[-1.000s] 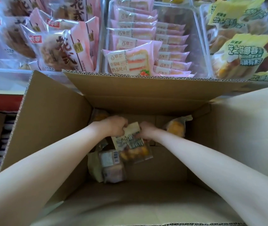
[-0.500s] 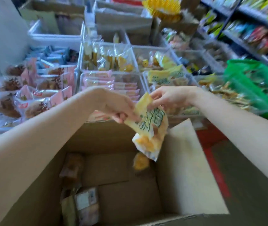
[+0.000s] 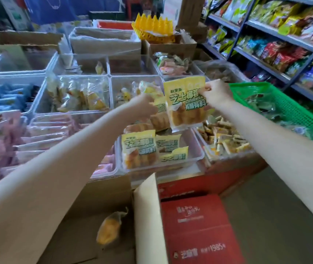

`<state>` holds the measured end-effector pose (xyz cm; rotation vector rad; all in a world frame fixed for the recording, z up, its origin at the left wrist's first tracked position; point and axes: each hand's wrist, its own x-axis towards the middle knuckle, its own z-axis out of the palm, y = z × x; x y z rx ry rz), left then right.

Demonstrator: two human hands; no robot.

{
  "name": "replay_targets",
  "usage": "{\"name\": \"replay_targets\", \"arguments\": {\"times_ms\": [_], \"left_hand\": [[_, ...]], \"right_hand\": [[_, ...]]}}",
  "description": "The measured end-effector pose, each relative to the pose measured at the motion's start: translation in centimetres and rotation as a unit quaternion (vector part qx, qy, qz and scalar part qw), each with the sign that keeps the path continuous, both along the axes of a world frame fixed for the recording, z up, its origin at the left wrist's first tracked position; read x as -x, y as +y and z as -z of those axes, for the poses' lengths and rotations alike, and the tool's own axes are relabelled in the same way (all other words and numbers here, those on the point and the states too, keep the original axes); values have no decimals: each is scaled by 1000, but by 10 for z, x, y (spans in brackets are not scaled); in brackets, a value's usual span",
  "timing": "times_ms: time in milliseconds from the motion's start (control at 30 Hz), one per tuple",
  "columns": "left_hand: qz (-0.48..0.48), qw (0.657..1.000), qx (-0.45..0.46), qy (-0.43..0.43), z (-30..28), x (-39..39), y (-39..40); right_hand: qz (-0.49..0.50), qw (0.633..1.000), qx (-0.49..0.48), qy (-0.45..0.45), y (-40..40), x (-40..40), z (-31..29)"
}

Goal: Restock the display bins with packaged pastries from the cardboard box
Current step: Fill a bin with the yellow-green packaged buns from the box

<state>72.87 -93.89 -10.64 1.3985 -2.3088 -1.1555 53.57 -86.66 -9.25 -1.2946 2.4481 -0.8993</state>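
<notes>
Shop bins (image 3: 199, 157) full of snacks fill the table. Both arms have come up out of the cardboard box (image 3: 146, 216). Right hand (image 3: 215, 94) pinches a yellow pastry pack (image 3: 185, 105) over its bin; left hand (image 3: 144, 106) grips another pack (image 3: 160, 108). Dropping them in comes next.

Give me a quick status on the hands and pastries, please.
Right hand pinches yellow pastry pack above clear bin. Left hand grips another pack. Nothing blocking.

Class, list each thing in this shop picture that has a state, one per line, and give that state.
Right hand: pinches the yellow pastry pack's edge.
Yellow pastry pack: held upright above the clear bin.
Left hand: grips another pack among the bin's stack.
Clear bin: partly filled with matching packs.
Cardboard box: flaps open, one pastry visible inside.
</notes>
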Motion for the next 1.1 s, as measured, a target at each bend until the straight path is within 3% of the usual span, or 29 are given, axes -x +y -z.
{"name": "replay_targets", "arguments": {"times_ms": [100,200,300,467,667,767,867,1000,1100], "left_hand": [[32,993,-31,-109,38,4,-3],[90,965,10,-247,62,-5,-4],[107,947,33,-300,79,-11,-7],[74,948,71,-300,102,-10,-10],[47,951,105,-287,115,-5,-10],[42,949,171,-260,113,-9,-12],[46,957,186,-216,108,-19,-8],[112,954,205,-189,103,-43,5],[100,955,234,-149,92,-70,19]], "right_hand": [[25,999,-3,-20,-22,26,20],[-2,999,-34,-27,-47,29,50],[-25,996,-79,-26,-72,20,89],[-48,986,-158,-31,-92,2,136],[-57,977,-202,46,-97,7,141],[-63,970,-162,170,-82,4,126],[-136,956,-88,246,-65,-10,103],[-270,931,-29,245,-38,-51,83],[-302,932,73,190,-9,-98,71]]}}
